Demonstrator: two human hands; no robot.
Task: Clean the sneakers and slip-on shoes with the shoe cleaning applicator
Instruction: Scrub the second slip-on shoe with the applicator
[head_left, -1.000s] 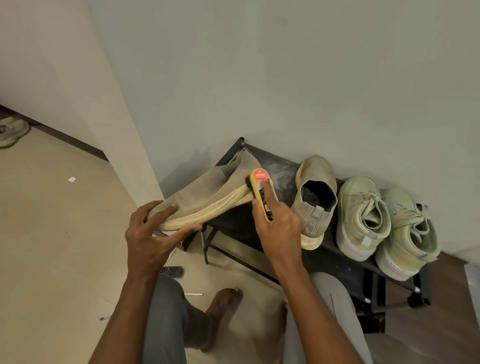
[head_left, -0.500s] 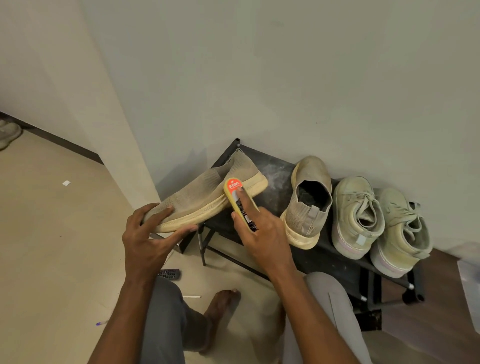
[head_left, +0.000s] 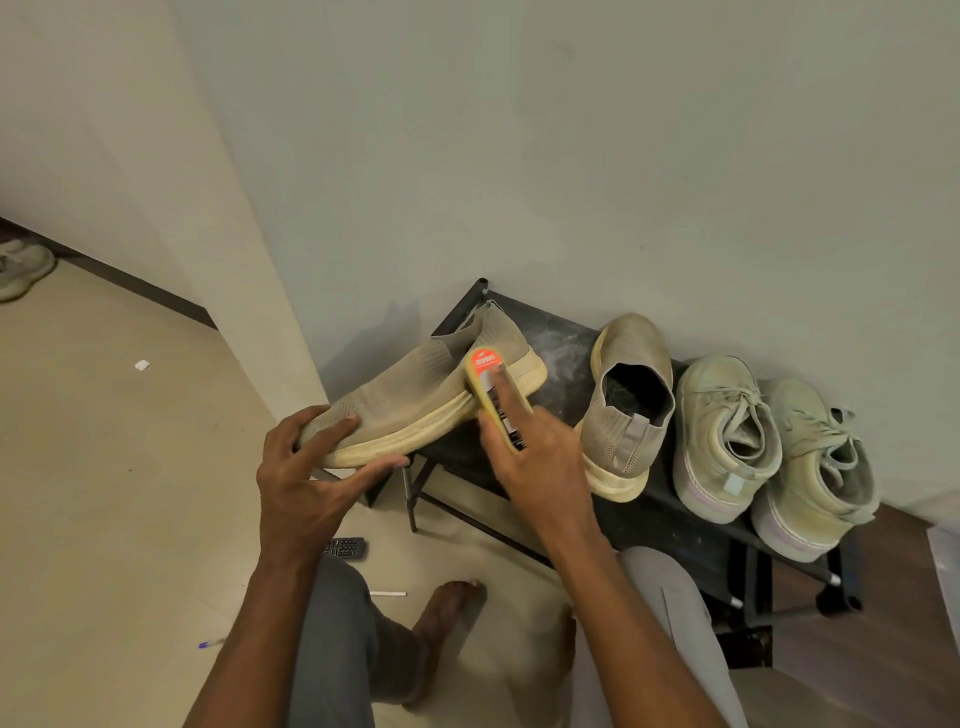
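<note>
Over the rack (head_left: 524, 322), left hand (head_left: 306, 478) gripping slip-on (head_left: 415, 400), right hand (head_left: 540, 462) pressing applicator (head_left: 485, 374)

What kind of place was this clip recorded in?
Probably a home hallway or entryway: a low black shoe rack stands against a plain wall, holding sneakers and a slip-on, and a remote lies on the tiled floor.
</note>
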